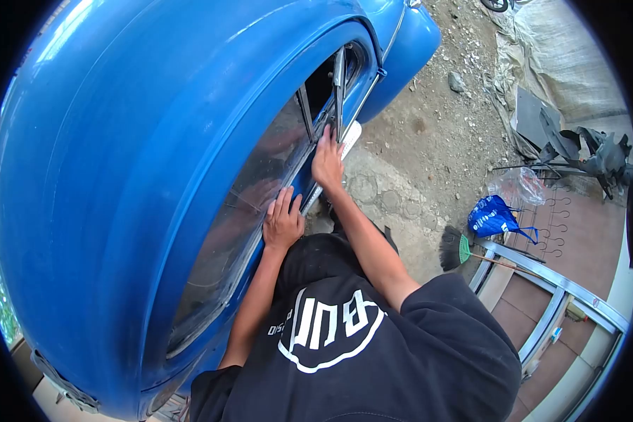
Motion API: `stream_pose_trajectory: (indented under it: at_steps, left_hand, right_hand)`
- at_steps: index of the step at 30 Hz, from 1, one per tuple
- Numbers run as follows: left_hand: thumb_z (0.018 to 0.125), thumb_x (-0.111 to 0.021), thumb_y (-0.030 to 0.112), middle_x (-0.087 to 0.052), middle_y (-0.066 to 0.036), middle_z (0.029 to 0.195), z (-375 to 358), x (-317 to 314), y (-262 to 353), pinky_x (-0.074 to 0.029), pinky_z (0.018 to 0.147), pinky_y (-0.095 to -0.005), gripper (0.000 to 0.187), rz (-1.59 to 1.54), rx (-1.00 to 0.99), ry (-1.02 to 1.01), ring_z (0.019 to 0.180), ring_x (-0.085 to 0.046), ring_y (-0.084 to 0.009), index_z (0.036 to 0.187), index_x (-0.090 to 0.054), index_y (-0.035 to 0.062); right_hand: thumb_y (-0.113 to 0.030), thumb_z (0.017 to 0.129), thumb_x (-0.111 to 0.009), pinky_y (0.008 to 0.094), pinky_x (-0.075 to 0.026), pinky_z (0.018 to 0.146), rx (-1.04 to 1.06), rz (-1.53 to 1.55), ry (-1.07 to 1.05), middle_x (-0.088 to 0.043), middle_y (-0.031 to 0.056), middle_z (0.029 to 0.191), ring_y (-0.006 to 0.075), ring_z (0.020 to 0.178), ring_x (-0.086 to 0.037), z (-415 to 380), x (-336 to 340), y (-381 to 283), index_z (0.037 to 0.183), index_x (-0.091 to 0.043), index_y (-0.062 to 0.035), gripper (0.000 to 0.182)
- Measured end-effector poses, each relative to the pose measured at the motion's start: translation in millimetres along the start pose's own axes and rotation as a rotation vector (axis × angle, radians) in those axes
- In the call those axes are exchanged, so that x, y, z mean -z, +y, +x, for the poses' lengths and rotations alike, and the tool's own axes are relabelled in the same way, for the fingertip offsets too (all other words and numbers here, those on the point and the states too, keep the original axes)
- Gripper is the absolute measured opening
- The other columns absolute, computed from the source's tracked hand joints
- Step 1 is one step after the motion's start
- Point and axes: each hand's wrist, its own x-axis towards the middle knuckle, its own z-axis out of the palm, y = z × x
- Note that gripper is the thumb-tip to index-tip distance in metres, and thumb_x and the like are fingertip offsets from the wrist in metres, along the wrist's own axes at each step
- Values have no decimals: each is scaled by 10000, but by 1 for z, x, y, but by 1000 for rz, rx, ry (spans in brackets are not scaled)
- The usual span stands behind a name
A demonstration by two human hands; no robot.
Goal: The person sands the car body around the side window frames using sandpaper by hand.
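A blue car (pixel 119 176) with a rounded roof fills the left of the view. Its side window glass (pixel 250 190) shows reflections, and there is a dark opening toward the front, beside an upright window divider (pixel 306 112). My left hand (pixel 283 219) lies on the lower edge of the window, fingers stretched over the sill and touching it. Farther forward, my right hand (pixel 328 160) rests on the same sill (pixel 309 149) near the base of the divider, fingers extended. Neither hand shows an object in it; the right fingertips are partly hard to make out.
Gravelly ground (pixel 429 126) lies to the right of the car. Farther right are a blue bag (pixel 494 216), a broom (pixel 457 247), clear plastic (pixel 520 185) and dark scrap parts (pixel 601 155). A metal frame (pixel 563 278) lies over tiles. A pale tarp (pixel 570 53) covers the back.
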Motion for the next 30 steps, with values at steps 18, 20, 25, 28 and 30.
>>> stream_pose_trajectory:
  at_steps: [18, 20, 25, 28, 30]
  left_hand:
    - [843, -601, 199, -546, -105, 1461, -4, 1, 4, -315, 1100, -376, 405, -24, 17, -9, 1395, -461, -215, 1228, -682, 105]
    - [846, -600, 163, -541, -114, 1460, -2, 3, 3, -346, 1097, -410, 392, -49, 9, -6, 1391, -467, -244, 1225, -677, 100]
    - [851, -598, 160, -541, -117, 1460, -9, 7, 5, -353, 1092, -414, 412, -35, 16, -20, 1387, -472, -249, 1254, -660, 106]
    - [855, -600, 175, -546, -109, 1460, -2, 5, 5, -344, 1088, -391, 412, -9, 11, -8, 1388, -472, -232, 1256, -663, 110]
    - [857, -600, 184, -549, -104, 1459, -2, 5, 5, -340, 1088, -379, 411, 11, 6, -15, 1388, -473, -224, 1257, -666, 115]
  right_hand:
    - [-443, 1074, -278, 601, -249, 1176, 44, -66, -103, -105, 96, 1706, 464, 1523, -166, -45, -14, 19, 1636, -150, -220, 618]
    - [-447, 1075, -280, 602, -248, 1174, 6, -24, -71, -113, 86, 1706, 458, 1527, -158, -15, -9, 15, 1632, -172, -215, 614]
    - [-447, 1076, -291, 603, -243, 1176, 155, 40, -3, -124, 95, 1702, 464, 1525, -154, 0, -6, 32, 1625, -203, -204, 607]
    - [-437, 1073, -297, 594, -274, 1167, 148, -50, -62, -172, 134, 1687, 476, 1515, -179, -33, -11, 47, 1629, -190, -213, 608]
    - [-419, 1069, -312, 569, -278, 1178, 98, -40, -73, -160, 130, 1690, 481, 1515, -168, -17, -10, 52, 1632, -170, -229, 611]
